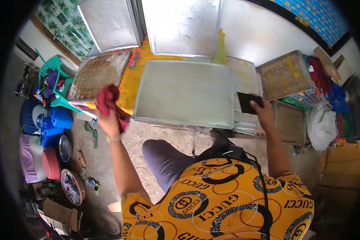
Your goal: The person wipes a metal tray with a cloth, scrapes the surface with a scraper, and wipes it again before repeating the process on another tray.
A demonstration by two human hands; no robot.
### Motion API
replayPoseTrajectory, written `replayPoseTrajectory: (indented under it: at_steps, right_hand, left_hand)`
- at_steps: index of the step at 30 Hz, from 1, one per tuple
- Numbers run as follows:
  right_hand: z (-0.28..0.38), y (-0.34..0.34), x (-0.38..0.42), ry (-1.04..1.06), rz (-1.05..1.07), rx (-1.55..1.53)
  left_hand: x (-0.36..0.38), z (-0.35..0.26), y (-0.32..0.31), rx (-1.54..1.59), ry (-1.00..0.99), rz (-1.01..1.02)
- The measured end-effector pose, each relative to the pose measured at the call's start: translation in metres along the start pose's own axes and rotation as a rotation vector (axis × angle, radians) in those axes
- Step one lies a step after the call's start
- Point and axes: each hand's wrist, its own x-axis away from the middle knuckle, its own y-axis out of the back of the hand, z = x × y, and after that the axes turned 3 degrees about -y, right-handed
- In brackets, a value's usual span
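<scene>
A crumpled dark red cloth (109, 101) is bunched in my left hand (108, 123), raised over the table's front left edge. My right hand (264, 113) grips a flat black scraper-like plate (247, 103) between thumb and fingers, right of the middle tray. Between my hands lies a large flat metal tray (184, 94) with a raised rim, its surface dull grey-green. Neither hand touches that tray as far as I can see. More trays (246, 124) are stacked beneath and beside it at the right.
Shiny metal sheets (184, 26) lean upright behind. A stained brown tray (100, 76) lies left, another tray (286, 76) right. A green plastic chair (52, 76), blue containers (56, 124) and basins (73, 187) stand left on the floor. A white sack (322, 126) hangs at right.
</scene>
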Motion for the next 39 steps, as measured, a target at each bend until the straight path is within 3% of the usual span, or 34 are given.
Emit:
replayPoseTrajectory:
  at_steps: [1, 3, 5, 7, 8, 9, 10, 11, 12, 14, 18, 21, 24, 35, 39]
  right_hand:
    - [-0.006, -0.008, 0.004, 0.035, -0.008, 0.164]
    - [-0.033, -0.027, 0.003, 0.368, 0.043, 0.372]
    - [-0.036, -0.050, 0.012, 0.419, 0.040, 0.608]
    - [-0.038, -0.065, 0.022, 0.477, 0.132, 0.734]
    - [-0.039, -0.070, 0.023, 0.510, 0.176, 0.795]
    - [-0.039, -0.074, 0.024, 0.544, 0.210, 0.850]
    - [-0.039, -0.077, 0.026, 0.576, 0.246, 0.905]
    - [-0.037, -0.080, 0.030, 0.606, 0.285, 0.960]
    - [-0.032, -0.083, 0.033, 0.532, 0.351, 0.956]
    - [-0.039, -0.088, 0.033, 0.599, 0.318, 1.011]
    - [-0.036, -0.092, 0.034, 0.629, 0.270, 1.018]
    - [-0.031, -0.090, 0.037, 0.578, 0.298, 1.000]
    - [-0.037, -0.086, 0.039, 0.543, 0.288, 0.961]
    - [-0.051, -0.097, 0.043, 0.599, 0.375, 1.039]
    - [-0.044, -0.099, 0.050, 0.473, 0.458, 1.079]
  left_hand:
    - [-0.027, 0.018, -0.011, -0.133, -0.076, -0.002]
    - [-0.049, 0.018, -0.032, -0.461, -0.027, 0.033]
    - [-0.048, 0.015, -0.048, -0.699, 0.032, 0.044]
    - [-0.020, 0.009, -0.060, -0.767, -0.213, 0.241]
    - [0.005, -0.002, -0.071, -0.859, -0.140, 0.501]
    - [0.048, 0.035, -0.087, -0.672, -0.472, 0.559]
    - [0.090, 0.028, -0.095, -0.421, -0.455, 0.816]
    - [0.127, -0.033, -0.087, -0.657, -0.682, 1.007]
    - [0.153, -0.061, -0.089, -0.689, -0.653, 1.224]
    - [0.194, -0.068, -0.099, -0.598, -0.752, 1.170]
    - [0.202, -0.076, -0.131, -0.438, -0.656, 1.009]
    - [0.194, -0.068, -0.150, -0.606, -0.696, 0.978]
    - [0.181, -0.081, -0.154, -0.668, -0.552, 1.196]
    - [0.161, -0.081, -0.167, -0.670, -0.482, 1.189]
    - [0.160, -0.084, -0.167, -0.690, -0.488, 1.197]
